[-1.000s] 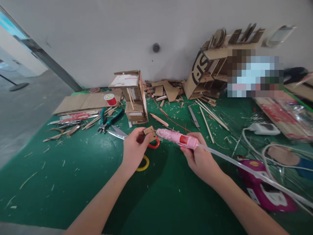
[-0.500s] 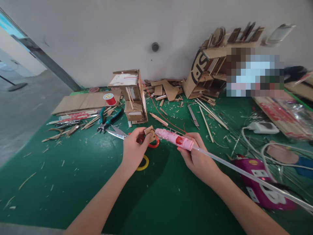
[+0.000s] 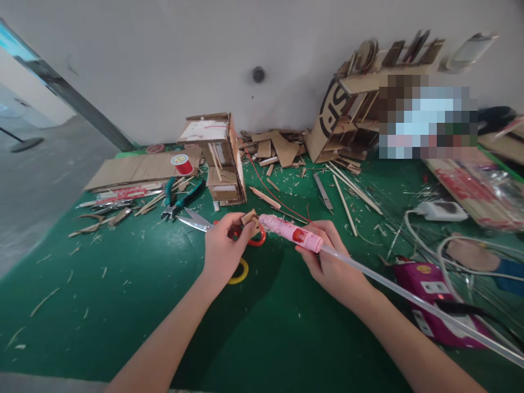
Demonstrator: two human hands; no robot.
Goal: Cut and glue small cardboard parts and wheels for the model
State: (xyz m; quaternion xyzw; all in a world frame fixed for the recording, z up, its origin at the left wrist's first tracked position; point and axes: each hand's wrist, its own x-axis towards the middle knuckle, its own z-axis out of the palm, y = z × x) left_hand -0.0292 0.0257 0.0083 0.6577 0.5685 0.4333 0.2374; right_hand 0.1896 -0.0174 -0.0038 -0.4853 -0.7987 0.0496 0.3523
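Observation:
My left hand (image 3: 223, 245) pinches a small cardboard piece (image 3: 248, 218) just above the green mat (image 3: 123, 295). My right hand (image 3: 327, 259) is wrapped round a pink glue gun (image 3: 290, 231), whose nozzle touches that cardboard piece. A long clear glue stick (image 3: 409, 297) runs out of the gun's back toward the lower right. Scissors with a red and a yellow handle loop (image 3: 239, 273) lie under my left hand, their blades (image 3: 194, 220) pointing left.
A small cardboard model (image 3: 219, 158) stands behind my hands, with a red thread (image 3: 270, 192) trailing from it. Green pliers (image 3: 180, 199), a red thread spool (image 3: 182, 164) and flat cardboard lie at the left. Cardboard scraps, sticks, a power strip (image 3: 442, 210) and cables fill the right.
The glue gun and my right hand have drawn slightly left and closer to the cardboard piece. The view has tilted down a little. My left hand keeps its pinch.

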